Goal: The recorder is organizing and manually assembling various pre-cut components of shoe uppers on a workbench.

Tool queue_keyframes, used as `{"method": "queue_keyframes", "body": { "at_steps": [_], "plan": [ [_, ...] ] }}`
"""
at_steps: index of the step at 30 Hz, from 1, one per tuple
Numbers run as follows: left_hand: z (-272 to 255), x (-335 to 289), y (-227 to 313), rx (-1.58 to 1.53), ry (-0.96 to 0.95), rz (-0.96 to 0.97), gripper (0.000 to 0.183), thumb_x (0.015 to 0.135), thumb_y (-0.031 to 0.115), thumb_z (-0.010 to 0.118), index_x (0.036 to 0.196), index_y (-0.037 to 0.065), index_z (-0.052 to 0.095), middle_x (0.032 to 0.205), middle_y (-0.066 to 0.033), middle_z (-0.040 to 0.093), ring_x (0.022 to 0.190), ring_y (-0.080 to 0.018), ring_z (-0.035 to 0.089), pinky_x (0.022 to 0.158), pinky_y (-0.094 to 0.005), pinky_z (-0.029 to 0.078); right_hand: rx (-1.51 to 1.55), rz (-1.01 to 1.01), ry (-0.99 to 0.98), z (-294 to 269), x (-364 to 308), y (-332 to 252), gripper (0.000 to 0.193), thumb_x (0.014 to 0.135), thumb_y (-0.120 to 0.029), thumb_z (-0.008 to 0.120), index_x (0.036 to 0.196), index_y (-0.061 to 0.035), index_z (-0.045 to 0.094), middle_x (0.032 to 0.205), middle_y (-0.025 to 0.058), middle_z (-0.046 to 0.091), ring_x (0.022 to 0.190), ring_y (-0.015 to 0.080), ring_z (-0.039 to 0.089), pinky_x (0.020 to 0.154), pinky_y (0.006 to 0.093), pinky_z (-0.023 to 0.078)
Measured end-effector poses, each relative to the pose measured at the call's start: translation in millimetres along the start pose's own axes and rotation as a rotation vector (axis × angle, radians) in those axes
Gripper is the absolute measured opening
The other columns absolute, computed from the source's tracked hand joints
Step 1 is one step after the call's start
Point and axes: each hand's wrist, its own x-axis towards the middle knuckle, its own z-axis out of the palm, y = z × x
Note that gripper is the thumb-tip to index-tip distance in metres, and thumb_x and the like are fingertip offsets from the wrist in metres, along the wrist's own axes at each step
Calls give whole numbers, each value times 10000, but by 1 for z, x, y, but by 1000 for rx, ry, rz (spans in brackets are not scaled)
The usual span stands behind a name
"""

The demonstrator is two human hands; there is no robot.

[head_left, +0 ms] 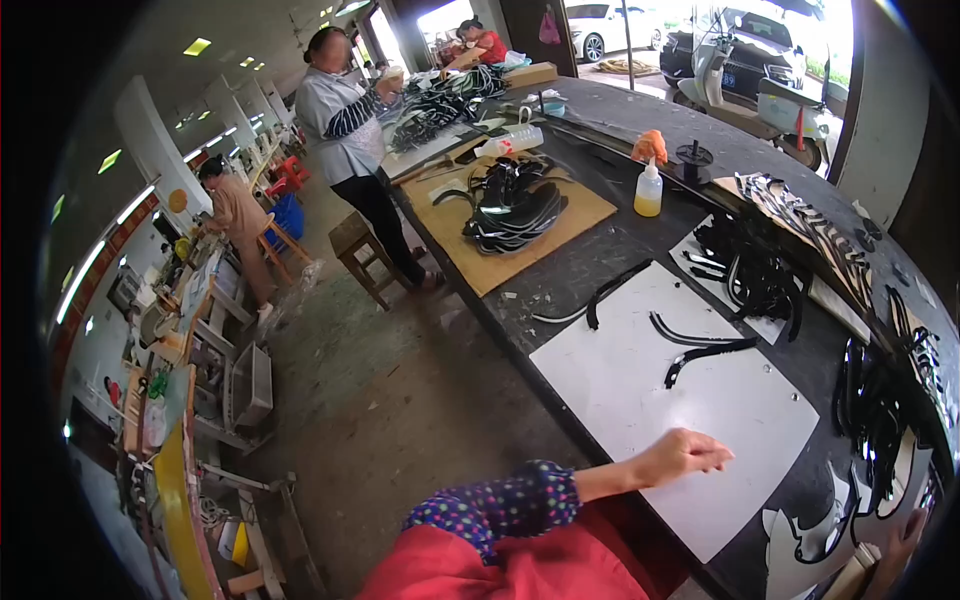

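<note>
My left hand (685, 456) hovers over the near part of a white board (720, 510), its fingers loosely curled together and nothing visible in them. Curved black strips (710, 352) lie farther up on that board, apart from the hand. At the lower right rim, my right hand (903, 545) is partly seen beside pale cut-out sheets (815, 535) with curved dark edges. Its fingers are dim and distorted, so I cannot make out whether it grips one. A heap of black strips (868, 415) lies just beyond it.
A brown board (590, 212) bears a pile of glossy black curved pieces (515, 215). A squeeze bottle (648, 190) of yellow liquid stands beyond the white board. Across the table's far end stands a person (345, 120) in grey, near a wooden stool (360, 245).
</note>
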Motion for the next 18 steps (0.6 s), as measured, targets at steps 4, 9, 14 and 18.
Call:
{"method": "queue_keyframes", "body": {
  "at_steps": [4, 9, 14, 18],
  "plan": [
    [41, 36, -22, -257, -274, -136, 573, 946, 297, 648, 1438, 73, 459, 1404, -121, 506, 1048, -120, 560, 933, -256, 450, 141, -178, -35, 62, -72, -355, 224, 938, -120, 624, 1150, -51, 603, 1025, 134, 646, 953, 231, 611, 844, 345, 475],
    [80, 60, -5, -802, -356, -683, 989, 903, 433, 679, 1573, 184, -5, 1515, -175, 291, 1177, -170, 453, 913, -305, 448, -2, -350, -314, 131, -122, -421, 208, 883, -32, 614, 1091, -44, 619, 1044, 175, 648, 1018, 360, 603, 871, 420, 469],
    [121, 74, -67, -635, -78, -318, 787, 828, -128, 487, 1538, 137, 274, 1426, -79, 438, 1067, -127, 554, 707, -213, 452, 462, 41, -193, 121, -115, -412, 280, 988, -134, 546, 1236, -15, 597, 1243, 164, 615, 1098, 270, 592, 954, 350, 462],
    [111, 80, -45, -421, -140, -124, 752, 782, -182, 441, 1484, 84, 390, 1454, -35, 459, 1042, -98, 595, 789, -178, 451, -859, -283, -127, 143, -116, -347, 382, 1016, -262, 454, 1357, -100, 512, 1364, 115, 560, 1226, 284, 543, 923, 412, 459]
  ]
}}
